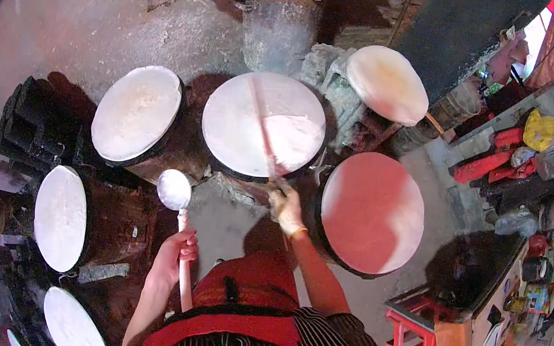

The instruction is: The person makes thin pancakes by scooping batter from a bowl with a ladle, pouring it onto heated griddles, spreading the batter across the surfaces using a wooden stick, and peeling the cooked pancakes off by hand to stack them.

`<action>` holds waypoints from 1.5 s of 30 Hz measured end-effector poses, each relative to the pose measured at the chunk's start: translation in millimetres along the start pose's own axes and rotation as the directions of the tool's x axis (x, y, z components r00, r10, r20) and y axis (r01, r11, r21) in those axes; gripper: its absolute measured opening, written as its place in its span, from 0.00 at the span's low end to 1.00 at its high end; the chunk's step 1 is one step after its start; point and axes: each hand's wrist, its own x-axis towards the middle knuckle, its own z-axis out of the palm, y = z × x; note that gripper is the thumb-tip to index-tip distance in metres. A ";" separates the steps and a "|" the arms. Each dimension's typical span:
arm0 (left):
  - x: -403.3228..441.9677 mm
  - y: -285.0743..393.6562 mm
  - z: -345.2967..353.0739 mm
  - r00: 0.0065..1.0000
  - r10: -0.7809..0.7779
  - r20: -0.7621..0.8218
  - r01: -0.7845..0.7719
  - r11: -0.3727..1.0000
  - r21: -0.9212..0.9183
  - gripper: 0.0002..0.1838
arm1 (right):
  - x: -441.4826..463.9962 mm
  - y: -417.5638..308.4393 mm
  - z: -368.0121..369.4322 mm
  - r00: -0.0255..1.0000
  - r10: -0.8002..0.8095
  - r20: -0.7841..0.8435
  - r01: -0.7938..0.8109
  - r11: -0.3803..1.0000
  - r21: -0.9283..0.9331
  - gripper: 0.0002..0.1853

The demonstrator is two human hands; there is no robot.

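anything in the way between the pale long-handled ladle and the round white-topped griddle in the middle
Nothing visible stands between the pale long-handled ladle in the left hand and the round white-topped griddle. Over the griddle itself, though, the long slim stick in the right hand slants across.

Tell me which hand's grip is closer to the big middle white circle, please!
Right. The right grip is by the near edge of the white circle, holding a stick that reaches across it; the left grip is farther off, lower left, holding a ladle.
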 end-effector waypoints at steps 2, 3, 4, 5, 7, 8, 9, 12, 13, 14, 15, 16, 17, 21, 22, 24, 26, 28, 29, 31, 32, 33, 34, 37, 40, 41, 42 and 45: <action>3.7 3.9 -3.9 0.999 0.012 0.048 -0.014 0.999 0.041 0.04 | -3.0 -14.3 -24.1 0.988 -0.056 -0.142 0.053 0.998 -0.024 0.17; 2.6 6.6 -5.7 0.998 0.005 0.063 -0.009 0.998 0.061 0.05 | -8.5 -16.3 -28.6 0.974 -0.074 -0.214 0.087 0.995 0.053 0.17; -1.0 6.0 -3.2 0.998 0.017 0.052 -0.021 0.998 0.066 0.06 | -17.5 -16.0 -30.2 0.963 -0.085 -0.255 0.160 0.943 0.291 0.18; -4.8 3.9 2.7 0.999 0.029 0.043 -0.032 0.997 0.075 0.07 | -11.4 0.6 -29.7 0.970 -0.084 -0.230 0.156 0.937 0.314 0.18; -1.8 2.1 -0.8 0.998 0.026 0.051 -0.031 0.995 0.092 0.10 | 1.1 33.8 -28.8 0.980 -0.083 -0.179 0.144 0.922 0.358 0.18; -1.1 2.7 0.2 0.998 0.011 0.065 -0.017 0.995 0.099 0.10 | -9.0 11.1 -23.8 0.994 -0.068 -0.088 0.082 0.982 0.169 0.18; -1.2 1.1 1.9 0.997 -0.006 0.075 -0.003 0.994 0.108 0.09 | -21.2 -16.7 -15.4 0.999 -0.052 0.004 0.052 0.998 -0.037 0.18; -0.7 1.2 12.9 0.996 -0.031 0.081 0.014 0.979 0.203 0.08 | 9.4 -52.9 -35.8 0.984 0.058 -0.171 -0.056 0.998 0.017 0.17; 2.4 1.6 15.2 0.996 -0.038 0.082 0.016 0.966 0.257 0.07 | 1.3 -75.5 -28.9 0.976 0.047 -0.213 -0.053 0.998 -0.024 0.18; 3.9 2.1 17.3 0.996 -0.047 0.080 0.020 0.951 0.310 0.07 | 0.9 -74.7 -37.7 0.977 0.203 -0.064 -0.190 0.967 0.169 0.16; 7.4 1.7 25.2 1.000 -0.011 0.012 0.006 0.942 0.335 0.05 | 1.9 -70.7 -49.1 0.940 0.321 0.111 -0.340 0.879 0.334 0.14; 14.8 6.6 30.0 1.000 -0.007 0.018 0.000 0.933 0.360 0.04 | -12.4 -57.4 -44.8 0.983 0.160 0.090 -0.172 0.974 0.146 0.14; 25.4 11.5 33.7 1.000 -0.003 0.024 -0.007 0.923 0.384 0.03 | -26.7 -44.0 -40.5 0.998 -0.006 0.066 0.010 0.999 -0.051 0.14; 101.7 29.0 48.5 0.984 0.173 0.041 -0.166 0.806 0.568 0.05 | -83.9 -25.5 -52.7 0.986 -0.150 0.076 0.168 0.911 -0.376 0.25; 126.0 34.3 50.8 0.977 0.202 0.072 -0.204 0.765 0.611 0.07 | -90.5 -17.9 -53.0 0.983 -0.181 -0.001 0.173 0.939 -0.296 0.26; 182.4 36.9 46.0 0.966 0.210 0.154 -0.259 0.734 0.628 0.06 | -94.7 -4.0 -46.8 0.965 -0.233 -0.118 0.201 0.951 -0.233 0.26; 191.8 23.3 73.5 0.970 0.236 0.050 -0.222 0.791 0.571 0.07 | -89.9 14.5 -31.5 0.938 -0.291 -0.186 0.235 0.932 -0.274 0.26; 199.9 4.0 92.4 0.982 0.189 -0.002 -0.158 0.828 0.538 0.02 | -73.6 53.8 -29.9 0.983 -0.167 -0.081 0.160 0.983 -0.088 0.22; 201.9 -4.1 98.7 0.984 0.180 -0.007 -0.150 0.843 0.517 0.03 | -52.6 92.2 -33.5 0.976 -0.213 -0.042 0.205 0.968 -0.141 0.22; 174.8 -2.8 131.0 0.993 0.045 0.110 -0.081 0.933 0.350 0.05 | -55.6 76.1 -24.5 0.997 0.076 -0.022 -0.075 0.996 0.057 0.21; 246.0 -6.8 71.8 0.996 -0.064 0.057 0.063 0.998 0.020 0.03 | -58.1 64.7 -17.9 0.976 0.219 -0.011 -0.215 0.965 0.150 0.20; 232.1 12.5 63.6 0.965 -0.193 0.175 0.213 0.972 -0.103 0.03 | -58.8 41.3 -14.4 0.974 0.225 -0.004 -0.223 0.971 0.084 0.20; 197.2 36.3 67.3 0.905 -0.300 0.303 0.369 0.907 -0.202 0.04 | -56.8 22.4 -14.0 0.973 0.232 0.003 -0.232 0.972 0.019 0.19; 101.1 74.4 97.8 0.787 -0.394 0.476 0.557 0.786 -0.270 0.05 | -32.9 -23.9 -46.3 0.996 -0.043 -0.080 0.038 0.998 -0.056 0.17; 59.8 63.7 86.4 0.921 -0.314 0.231 0.347 0.930 -0.120 0.02 | -28.9 -24.4 -52.9 0.999 0.048 -0.001 -0.047 0.988 0.145 0.16; 64.0 64.2 74.9 0.927 -0.333 0.172 0.352 0.931 -0.097 0.02 | -38.8 -11.6 -51.8 1.000 0.010 0.028 -0.012 0.998 0.060 0.15; 68.0 64.8 65.1 0.931 -0.347 0.114 0.357 0.931 -0.076 0.02 | -50.5 -2.9 -47.2 0.998 -0.027 0.058 0.028 0.999 -0.024 0.14; 45.9 50.5 47.0 0.975 -0.223 0.003 0.223 0.975 0.005 0.02 | -77.2 9.2 -45.3 0.935 -0.259 0.241 0.354 0.652 -0.670 0.13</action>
